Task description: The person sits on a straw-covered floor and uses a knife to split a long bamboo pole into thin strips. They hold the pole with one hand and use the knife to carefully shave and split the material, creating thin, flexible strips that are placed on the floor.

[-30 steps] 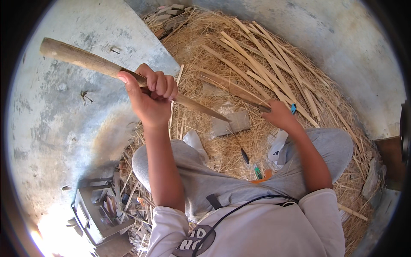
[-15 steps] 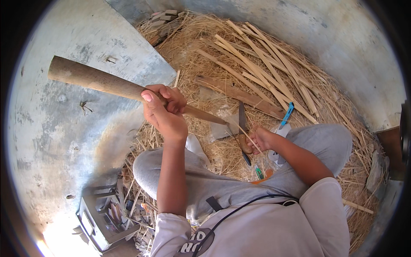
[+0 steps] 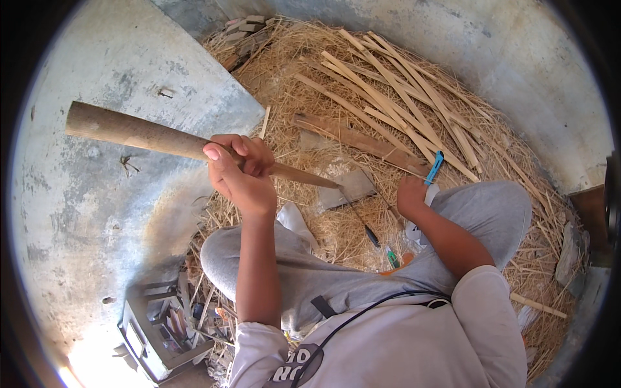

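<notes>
My left hand (image 3: 240, 173) is shut around the long wooden handle (image 3: 129, 132) of a hatchet-like tool. Its grey blade (image 3: 352, 187) rests low on the straw (image 3: 304, 97) in front of my crossed legs. My right hand (image 3: 411, 196) lies just right of the blade, by my right knee. Its back faces the camera and its fingers curl under, so whatever it holds is hidden. A small blue tool (image 3: 435, 167) lies right behind that hand.
A pile of long split wooden strips (image 3: 401, 110) and a brown plank (image 3: 362, 141) lie on the straw ahead. A dark thin tool (image 3: 370, 236) and a green-handled one (image 3: 392, 258) sit between my knees. A grey crate (image 3: 155, 330) of small tools stands on the concrete at lower left.
My right hand drew back from the strip pile to beside my knee. My left hand shifted lower and to the right with the handle, and the blade came down onto the straw.
</notes>
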`<state>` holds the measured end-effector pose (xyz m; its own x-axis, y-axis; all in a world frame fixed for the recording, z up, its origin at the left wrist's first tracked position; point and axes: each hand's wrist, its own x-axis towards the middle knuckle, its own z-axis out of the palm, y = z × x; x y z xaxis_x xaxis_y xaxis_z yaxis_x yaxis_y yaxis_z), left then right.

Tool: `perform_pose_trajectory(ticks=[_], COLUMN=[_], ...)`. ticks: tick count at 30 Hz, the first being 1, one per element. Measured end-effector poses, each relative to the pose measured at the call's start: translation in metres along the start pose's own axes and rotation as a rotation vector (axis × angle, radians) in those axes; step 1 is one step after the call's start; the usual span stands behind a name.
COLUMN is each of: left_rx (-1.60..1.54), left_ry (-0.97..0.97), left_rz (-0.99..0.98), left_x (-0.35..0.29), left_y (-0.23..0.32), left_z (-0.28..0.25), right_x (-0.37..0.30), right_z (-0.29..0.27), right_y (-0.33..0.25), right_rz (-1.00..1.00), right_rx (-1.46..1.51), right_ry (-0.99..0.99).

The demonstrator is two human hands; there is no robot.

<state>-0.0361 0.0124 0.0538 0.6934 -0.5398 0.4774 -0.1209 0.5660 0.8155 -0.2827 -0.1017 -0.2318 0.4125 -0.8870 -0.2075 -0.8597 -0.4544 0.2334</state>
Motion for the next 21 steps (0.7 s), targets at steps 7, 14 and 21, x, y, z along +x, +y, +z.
perform_pose_trajectory(ticks=[7, 14, 21], left_rx=[-0.046, -0.128, -0.115], left_ry=[0.115, 0.238, 0.007], left_rz=[0.045, 0.090, 0.261], left_x=[-0.009, 0.003, 0.011], left_y=[0.028, 0.061, 0.065], left_z=[0.016, -0.008, -0.048], right_x=[-0.022, -0.016, -0.003], right_z=[-0.024, 0.080, 0.085], right_y=[-0.044, -0.051, -0.038], right_rz=[-0.326, -0.376, -0.434], right_rx=[0.503, 0.534, 0.719], right_ry=[-0.456, -0.547, -0.732])
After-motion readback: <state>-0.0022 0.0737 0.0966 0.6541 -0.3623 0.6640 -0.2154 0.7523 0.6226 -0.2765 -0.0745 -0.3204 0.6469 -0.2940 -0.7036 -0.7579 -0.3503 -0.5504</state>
